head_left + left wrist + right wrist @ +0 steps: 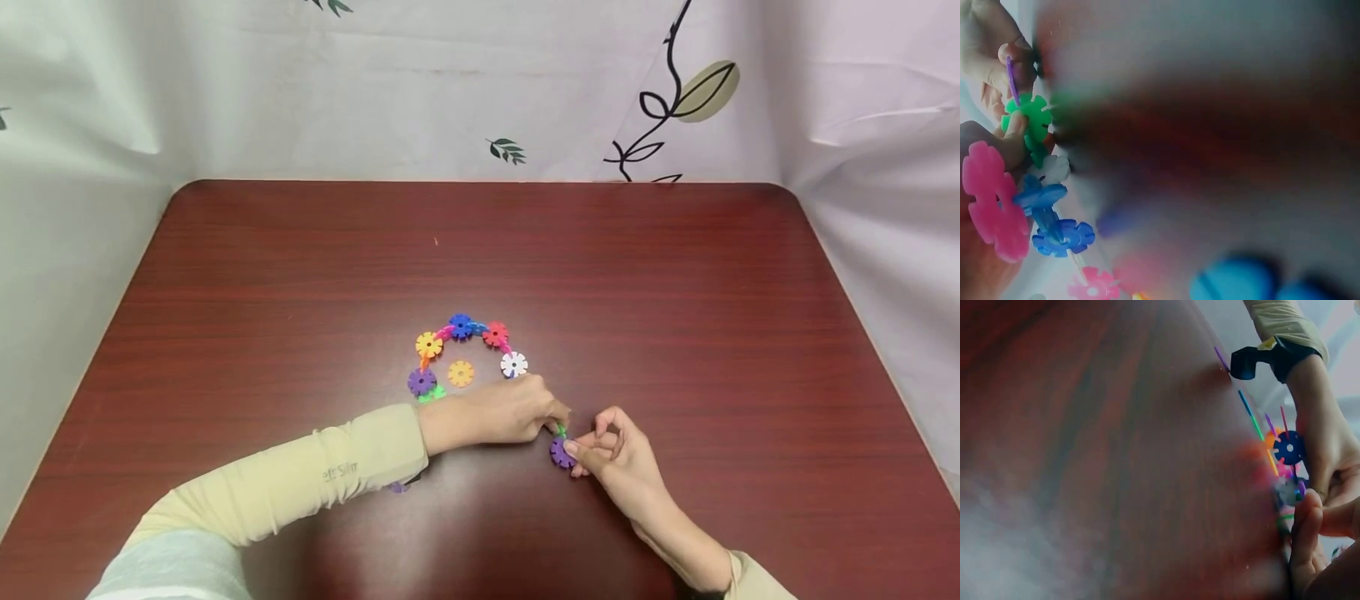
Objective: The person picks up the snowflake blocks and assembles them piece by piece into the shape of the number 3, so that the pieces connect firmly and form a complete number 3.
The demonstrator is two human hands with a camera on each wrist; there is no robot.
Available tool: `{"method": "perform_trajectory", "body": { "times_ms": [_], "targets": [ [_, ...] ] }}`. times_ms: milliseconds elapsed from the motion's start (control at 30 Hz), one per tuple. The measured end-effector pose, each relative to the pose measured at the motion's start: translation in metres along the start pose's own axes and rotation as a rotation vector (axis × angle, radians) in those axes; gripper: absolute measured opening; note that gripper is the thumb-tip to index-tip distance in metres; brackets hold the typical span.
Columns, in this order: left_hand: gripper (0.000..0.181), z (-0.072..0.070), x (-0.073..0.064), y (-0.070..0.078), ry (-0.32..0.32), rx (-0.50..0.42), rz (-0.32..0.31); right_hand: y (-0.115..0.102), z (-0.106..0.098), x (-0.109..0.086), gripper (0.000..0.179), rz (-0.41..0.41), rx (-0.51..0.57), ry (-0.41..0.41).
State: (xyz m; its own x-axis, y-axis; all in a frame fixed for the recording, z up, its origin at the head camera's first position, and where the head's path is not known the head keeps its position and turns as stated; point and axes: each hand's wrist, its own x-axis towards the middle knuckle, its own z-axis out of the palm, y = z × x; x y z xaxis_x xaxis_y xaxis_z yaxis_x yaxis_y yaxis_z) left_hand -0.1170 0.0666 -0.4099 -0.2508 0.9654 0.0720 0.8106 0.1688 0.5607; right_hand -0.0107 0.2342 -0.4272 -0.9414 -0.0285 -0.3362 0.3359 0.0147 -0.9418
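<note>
My right hand (626, 462) pinches a purple notched plastic disc (558, 453) between thumb and fingertips. Thumb and fingers of my left hand (513, 410) hold a green notched disc (1036, 119), whose slot edge meets the purple disc, seen edge-on in the left wrist view. From the green disc a chain of linked discs curves away over the table: a white disc (514, 365), a red one (496, 335), a blue one (461, 326), a yellow one (429, 344) and a purple one at the left end. My left hand and forearm cover part of this arc.
A loose yellow-orange disc (461, 373) lies inside the arc. Another purple disc (399, 487) peeks out below my left sleeve (300, 475). The dark red wooden table (675, 292) is enclosed by pale patterned cloth (405, 92) at the back and sides.
</note>
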Motion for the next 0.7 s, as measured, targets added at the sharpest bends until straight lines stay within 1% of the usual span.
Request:
{"method": "perform_trajectory", "body": {
  "times_ms": [67, 200, 267, 300, 367, 467, 533, 600, 700],
  "targets": [
    [0.013, 0.000, -0.002, -0.001, -0.009, -0.007, 0.001, 0.002, -0.003, 0.001, 0.033, -0.017, -0.015, -0.045],
    [0.009, 0.000, -0.003, -0.002, -0.022, -0.011, 0.002, 0.005, -0.011, 0.003, 0.027, -0.068, -0.052, -0.161],
    [0.009, 0.000, -0.002, -0.002, -0.023, -0.001, -0.001, 0.006, -0.015, 0.005, 0.026, -0.096, -0.054, -0.188],
    [0.009, 0.001, -0.002, -0.001, -0.019, 0.004, -0.006, 0.007, -0.016, 0.005, 0.026, -0.105, -0.051, -0.190],
    [0.010, 0.002, -0.001, 0.000, -0.010, 0.009, -0.013, 0.007, -0.015, 0.005, 0.028, -0.126, -0.045, -0.172],
    [0.014, 0.005, -0.002, 0.001, 0.007, 0.009, -0.017, 0.006, -0.011, 0.004, 0.030, -0.128, -0.047, -0.109],
    [0.018, 0.005, -0.002, 0.003, 0.018, 0.016, -0.018, 0.004, -0.007, 0.003, 0.032, -0.093, -0.049, -0.043],
    [0.021, 0.006, -0.002, 0.004, 0.029, 0.025, -0.023, 0.001, -0.002, 0.002, 0.034, -0.040, -0.036, 0.027],
    [0.022, 0.007, -0.002, 0.006, 0.040, 0.047, -0.038, -0.001, 0.003, 0.002, 0.037, 0.032, -0.017, 0.100]
  ]
}}
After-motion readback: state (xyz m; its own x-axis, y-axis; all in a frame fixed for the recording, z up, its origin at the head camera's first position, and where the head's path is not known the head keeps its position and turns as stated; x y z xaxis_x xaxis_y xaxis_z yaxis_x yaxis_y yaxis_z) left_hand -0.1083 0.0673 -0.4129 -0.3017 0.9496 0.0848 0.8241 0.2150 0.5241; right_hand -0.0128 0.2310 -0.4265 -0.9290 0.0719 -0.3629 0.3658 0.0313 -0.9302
